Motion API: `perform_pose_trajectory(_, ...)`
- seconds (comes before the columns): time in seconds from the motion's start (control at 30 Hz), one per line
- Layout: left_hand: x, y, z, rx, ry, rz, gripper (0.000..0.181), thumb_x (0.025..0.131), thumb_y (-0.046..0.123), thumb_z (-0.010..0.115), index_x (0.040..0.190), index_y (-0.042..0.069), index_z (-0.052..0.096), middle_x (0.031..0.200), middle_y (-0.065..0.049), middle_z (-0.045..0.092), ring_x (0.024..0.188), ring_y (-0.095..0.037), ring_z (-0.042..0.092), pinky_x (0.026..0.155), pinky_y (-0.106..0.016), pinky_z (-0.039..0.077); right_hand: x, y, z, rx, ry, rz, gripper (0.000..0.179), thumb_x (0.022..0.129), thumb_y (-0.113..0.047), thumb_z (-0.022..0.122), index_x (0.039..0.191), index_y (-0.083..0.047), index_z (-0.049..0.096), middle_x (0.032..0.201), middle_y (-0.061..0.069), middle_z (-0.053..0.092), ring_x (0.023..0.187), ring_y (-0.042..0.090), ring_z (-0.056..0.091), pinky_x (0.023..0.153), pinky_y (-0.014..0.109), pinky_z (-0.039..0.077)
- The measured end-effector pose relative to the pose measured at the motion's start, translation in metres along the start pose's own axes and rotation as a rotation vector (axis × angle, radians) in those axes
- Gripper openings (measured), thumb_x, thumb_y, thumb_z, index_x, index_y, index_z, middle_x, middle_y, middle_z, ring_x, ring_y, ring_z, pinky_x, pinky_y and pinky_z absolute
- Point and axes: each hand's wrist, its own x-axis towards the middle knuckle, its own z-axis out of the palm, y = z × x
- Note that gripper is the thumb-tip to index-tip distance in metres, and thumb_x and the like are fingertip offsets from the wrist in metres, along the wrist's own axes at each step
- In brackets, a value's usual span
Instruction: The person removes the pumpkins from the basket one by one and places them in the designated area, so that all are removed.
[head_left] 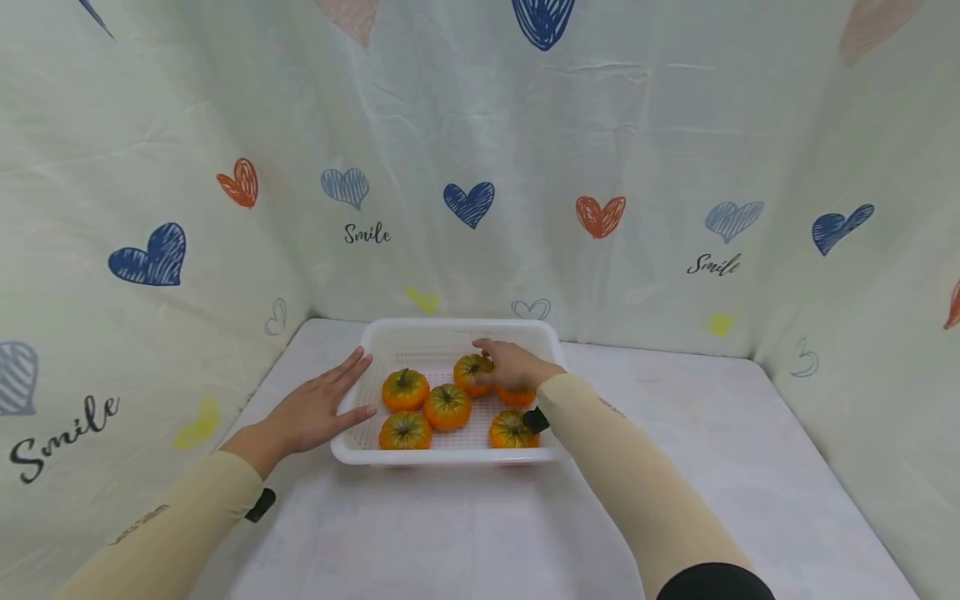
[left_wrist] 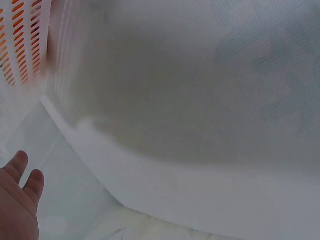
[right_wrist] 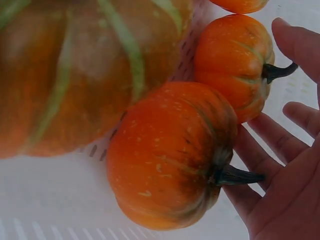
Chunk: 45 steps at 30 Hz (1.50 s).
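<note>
Beige sleeves carry small dark lettering; a black block sits at each wrist, and a rounded black piece overlaps the right sleeve.

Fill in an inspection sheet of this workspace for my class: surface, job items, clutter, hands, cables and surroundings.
Surface: white tabletop, with a white slotted basket near its far edge.
Job items: six orange pumpkins visible, all inside the basket.
Clutter: nothing seen.
Left hand: fingers spread, by the basket's left rim; contact unclear.
Right hand: over the basket, fingers spread close to pumpkins; contact unclear.
Cables: nothing seen.
Surroundings: pale hanging sheets printed with hearts and "Smile".
</note>
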Motion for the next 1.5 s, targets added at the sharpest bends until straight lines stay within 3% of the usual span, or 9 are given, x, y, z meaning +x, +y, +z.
perform_pose_trajectory(0.17,-0.001,0.001,0.000,-0.001,0.003,0.013,0.082,0.098,0.056,0.051,0.160,0.012,0.019,0.166,-0.011,0.009,0.144,-0.042,0.028,0.110,-0.064,0.028,0.001,0.002,0.005,-0.016,-0.002,-0.002,0.075,0.090,-0.035,0.075,0.154,-0.018,0.039,0.146,0.009,0.051,0.132,0.026,0.048,0.113,0.043,0.033)
perform_pose_trajectory(0.43,-0.001,0.002,0.001,0.001,0.000,0.012,0.086,0.097,0.061,0.048,0.161,0.012,0.017,0.167,-0.010,0.009,0.144,-0.042,0.027,0.110,-0.063,0.027,0.004,0.004,0.010,-0.088,0.022,-0.010,0.077,0.086,-0.038,0.079,0.152,-0.022,0.043,0.145,0.010,0.052,0.130,0.027,0.049,0.112,0.045,0.035)
perform_pose_trajectory(0.63,0.000,0.003,0.001,0.001,0.002,0.008,0.085,0.097,0.059,0.050,0.161,0.013,0.017,0.167,-0.010,0.008,0.144,-0.043,0.028,0.110,-0.064,0.028,0.006,0.005,0.012,-0.153,0.026,0.013,0.075,0.082,-0.043,0.082,0.148,-0.028,0.048,0.142,0.012,0.050,0.117,0.026,0.055,0.107,0.048,0.041)
perform_pose_trajectory(0.93,-0.001,0.003,-0.001,0.003,-0.002,0.008,0.087,0.096,0.065,0.045,0.160,0.012,0.018,0.167,-0.010,0.008,0.144,-0.043,0.028,0.110,-0.064,0.027,0.008,0.003,0.012,-0.140,0.005,-0.025,0.079,0.079,-0.036,0.085,0.148,-0.023,0.049,0.135,0.004,0.059,0.123,0.023,0.054,0.111,0.042,0.037)
perform_pose_trajectory(1.23,-0.002,0.005,-0.003,0.008,-0.012,-0.011,0.088,0.096,0.066,0.044,0.161,0.014,0.017,0.167,-0.010,0.008,0.144,-0.043,0.028,0.110,-0.065,0.027,0.008,0.003,0.012,-0.176,-0.017,-0.021,0.078,0.078,-0.037,0.086,0.147,-0.030,0.050,0.120,0.004,0.057,0.107,0.021,0.055,0.104,0.041,0.044)
perform_pose_trajectory(1.5,-0.002,0.006,-0.004,0.004,-0.008,-0.009,0.088,0.096,0.066,0.045,0.161,0.013,0.018,0.167,-0.010,0.008,0.143,-0.044,0.029,0.109,-0.065,0.028,0.009,0.005,0.013,-0.116,-0.019,-0.025,0.076,0.080,-0.034,0.085,0.147,-0.027,0.049,0.133,0.003,0.060,0.120,0.023,0.054,0.110,0.043,0.038)
